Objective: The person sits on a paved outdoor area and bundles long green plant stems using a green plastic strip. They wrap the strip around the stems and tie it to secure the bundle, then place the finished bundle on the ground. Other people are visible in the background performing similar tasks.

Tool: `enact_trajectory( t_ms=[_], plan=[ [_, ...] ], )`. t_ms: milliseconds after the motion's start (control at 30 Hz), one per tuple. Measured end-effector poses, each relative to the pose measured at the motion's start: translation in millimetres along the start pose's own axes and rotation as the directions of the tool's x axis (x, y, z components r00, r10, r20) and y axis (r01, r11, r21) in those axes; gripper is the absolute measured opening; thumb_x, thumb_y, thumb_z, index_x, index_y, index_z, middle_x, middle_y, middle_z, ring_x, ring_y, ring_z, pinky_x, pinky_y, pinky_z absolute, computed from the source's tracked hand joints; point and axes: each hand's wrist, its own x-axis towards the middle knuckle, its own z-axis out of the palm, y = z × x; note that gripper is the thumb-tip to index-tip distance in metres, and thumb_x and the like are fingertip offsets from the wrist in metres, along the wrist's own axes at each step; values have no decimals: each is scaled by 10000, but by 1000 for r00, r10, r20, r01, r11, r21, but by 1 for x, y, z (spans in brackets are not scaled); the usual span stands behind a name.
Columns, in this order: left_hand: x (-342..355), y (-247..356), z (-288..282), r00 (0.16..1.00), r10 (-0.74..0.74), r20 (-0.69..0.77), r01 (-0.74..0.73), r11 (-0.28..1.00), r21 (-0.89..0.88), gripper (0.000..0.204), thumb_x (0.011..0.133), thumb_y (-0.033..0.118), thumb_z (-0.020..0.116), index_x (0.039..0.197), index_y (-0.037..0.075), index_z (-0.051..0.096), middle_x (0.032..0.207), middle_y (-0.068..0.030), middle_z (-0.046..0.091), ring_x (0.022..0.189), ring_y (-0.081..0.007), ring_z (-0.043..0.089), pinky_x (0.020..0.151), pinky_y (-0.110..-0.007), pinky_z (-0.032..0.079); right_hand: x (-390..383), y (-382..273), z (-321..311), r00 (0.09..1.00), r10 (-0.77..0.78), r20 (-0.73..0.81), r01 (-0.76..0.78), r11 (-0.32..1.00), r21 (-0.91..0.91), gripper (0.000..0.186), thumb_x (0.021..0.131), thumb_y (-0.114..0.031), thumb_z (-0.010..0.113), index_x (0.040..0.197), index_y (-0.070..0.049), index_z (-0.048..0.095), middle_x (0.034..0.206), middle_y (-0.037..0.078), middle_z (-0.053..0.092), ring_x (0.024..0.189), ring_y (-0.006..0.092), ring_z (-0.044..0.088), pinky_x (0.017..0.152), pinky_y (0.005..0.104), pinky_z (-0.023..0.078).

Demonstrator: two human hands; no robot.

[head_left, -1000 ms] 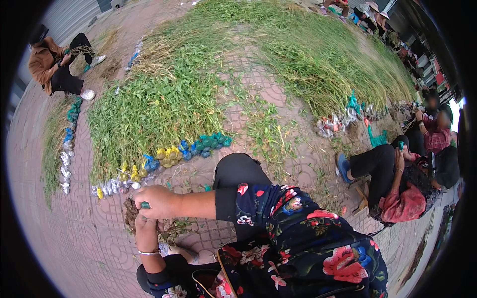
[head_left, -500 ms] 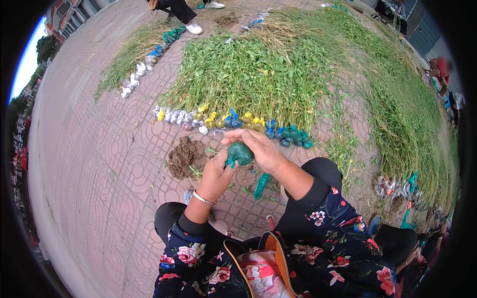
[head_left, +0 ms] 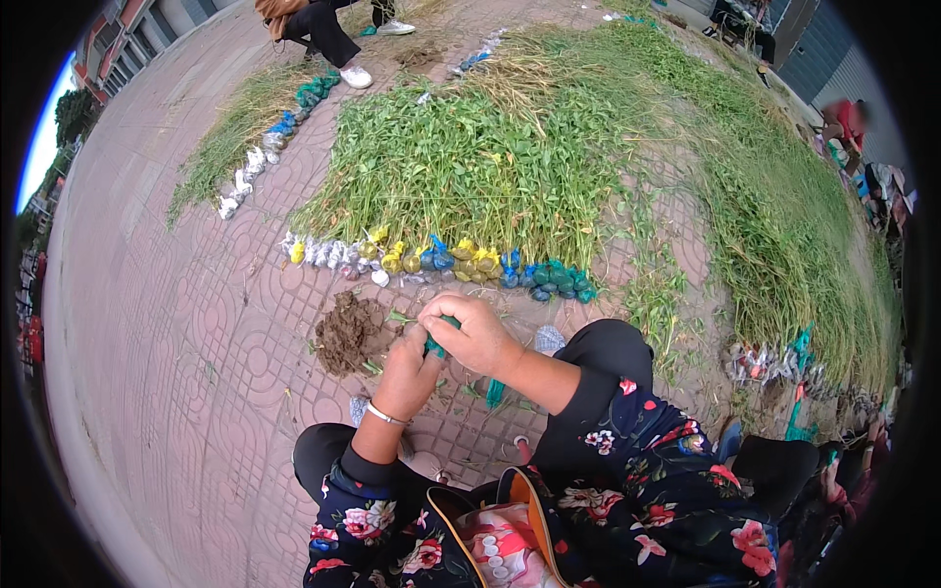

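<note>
Between my two hands is a green plastic-wrapped ball (head_left: 443,335), mostly covered by fingers now. My left hand (head_left: 404,374), with a bracelet at the wrist, is closed around its lower left side. My right hand (head_left: 472,335) curls over it from above and the right, fingertips meeting the left hand's. Just left of my hands lies a heap of wet brown mud (head_left: 350,333) on the paving. Below the right hand, a loose strip of green plastic (head_left: 495,394) rests on the ground.
Ahead lie leafy green plants (head_left: 461,167), their root ends wrapped in a row of white, yellow, blue and green bags (head_left: 475,263). Another bagged bundle (head_left: 230,137) lies far left, and long grassy plants (head_left: 784,225) spread at right. People (head_left: 323,34) crouch at the far edge.
My hands have moved down and to the left and closed further over the green ball, hiding most of it. The right hand's fingers were straighter and flatter before.
</note>
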Motion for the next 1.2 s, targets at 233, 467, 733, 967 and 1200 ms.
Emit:
enact_trajectory(
  t_ms=[233,467,733,967,1200],
  plan=[
    [6,7,-2,991,-118,-64,116,993,-32,135,769,47,587,877,-19,539,685,-79,600,628,-132,580,570,-271,448,7,5,-6,968,247,-42,-238,957,166,179,840,-146,530,845,16,607,794,49,600,741,107,535,663,270,442],
    [4,12,-9,999,-38,-20,41,987,153,237,755,74,550,959,-45,529,677,-264,549,642,-419,554,554,-456,432,6,5,5,952,302,-47,-288,939,188,221,830,-182,538,809,31,598,736,59,598,689,104,518,630,292,433],
    [-1,8,-6,999,42,-15,-35,946,322,262,752,64,545,979,-65,523,677,-244,559,633,-413,551,567,-471,438,4,12,14,984,160,-80,-155,985,71,208,796,-172,534,787,28,593,697,177,592,617,237,564,600,344,443],
    [-3,2,2,999,32,20,-37,913,405,191,757,77,559,900,-47,531,679,-225,563,623,-399,549,570,-465,440,-1,15,14,986,144,-78,-146,989,-22,197,789,-169,520,755,18,570,667,194,555,608,299,546,575,374,431],
    [1,4,-2,998,-61,-20,63,987,150,124,728,57,589,802,-29,540,710,-207,587,606,-366,574,556,-409,450,1,20,16,992,97,-80,-100,994,-33,196,796,-164,538,785,27,581,674,156,584,602,199,552,577,340,435]
  ],
)
